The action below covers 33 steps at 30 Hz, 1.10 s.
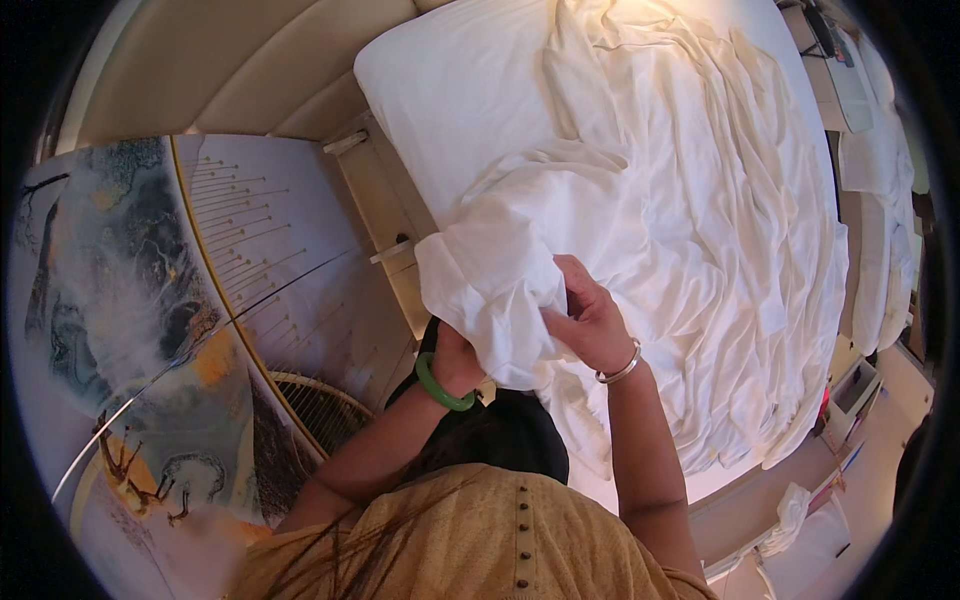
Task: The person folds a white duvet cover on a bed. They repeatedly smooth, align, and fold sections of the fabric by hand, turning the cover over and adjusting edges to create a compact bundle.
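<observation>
A bunched part of a white cloth [491, 281], likely a duvet cover or sheet, is lifted in front of me at the near side of the bed. My left hand [456, 361], with a green bangle at the wrist, grips its lower left side; the fingers are hidden under the fabric. On the right side of the bunch, my right hand [592, 319] pinches the cloth between thumb and fingers; a silver bangle circles that wrist. From there the cloth spreads in loose wrinkles across the mattress [457, 90], which shows a smooth white covering at the upper left.
A padded beige headboard [247, 67] stands at the upper left. Left of the bed is a decorated wall panel [135, 300] with gold trim. White bedding [874, 277] lies beyond the bed at right. A white bundle [787, 517] sits at the lower right.
</observation>
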Tool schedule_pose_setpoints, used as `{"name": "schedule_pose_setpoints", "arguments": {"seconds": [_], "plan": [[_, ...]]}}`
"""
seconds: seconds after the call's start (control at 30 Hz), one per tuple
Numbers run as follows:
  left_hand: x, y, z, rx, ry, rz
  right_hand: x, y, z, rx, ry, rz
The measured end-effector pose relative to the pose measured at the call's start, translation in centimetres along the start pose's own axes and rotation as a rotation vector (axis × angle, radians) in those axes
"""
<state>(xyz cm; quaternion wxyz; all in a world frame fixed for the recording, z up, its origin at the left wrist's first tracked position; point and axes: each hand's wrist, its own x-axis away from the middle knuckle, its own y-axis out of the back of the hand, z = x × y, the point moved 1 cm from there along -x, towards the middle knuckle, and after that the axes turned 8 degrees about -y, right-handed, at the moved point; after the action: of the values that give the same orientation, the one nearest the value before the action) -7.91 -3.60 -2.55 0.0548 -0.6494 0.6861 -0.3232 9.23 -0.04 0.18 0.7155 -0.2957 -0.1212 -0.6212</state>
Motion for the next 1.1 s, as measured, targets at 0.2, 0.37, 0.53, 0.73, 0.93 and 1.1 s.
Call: {"name": "schedule_pose_setpoints", "arguments": {"seconds": [0.2, 0.37, 0.53, 0.73, 0.93, 1.1], "plan": [[-1.6, -0.7, -1.7, -0.693, -0.409, -0.034, -0.5, -1.3, 1.1, 0.641, 0.368, -0.362], [0.6, -3.0, -4.6, -1.12, -0.583, 0.126, -2.3, -0.7, 1.0, 0.795, 0.499, -0.634], [1.1, -2.0, -1.8, -0.683, -0.406, 0.065, -2.0, -0.6, 0.3, -0.096, 0.037, -0.353], [-1.1, 1.1, -0.4, -0.565, -0.258, 0.269, 0.2, -0.8, 0.8, 0.288, 0.026, -0.128], [-2.3, 2.5, -0.3, -0.082, -0.099, -0.088, 2.9, -1.4, 1.6, 0.851, 0.38, -0.461], [-5.0, 3.5, -3.6, 0.021, -0.028, -0.395, 10.6, 0.9, -2.0, 0.889, 0.315, -0.468]]}}
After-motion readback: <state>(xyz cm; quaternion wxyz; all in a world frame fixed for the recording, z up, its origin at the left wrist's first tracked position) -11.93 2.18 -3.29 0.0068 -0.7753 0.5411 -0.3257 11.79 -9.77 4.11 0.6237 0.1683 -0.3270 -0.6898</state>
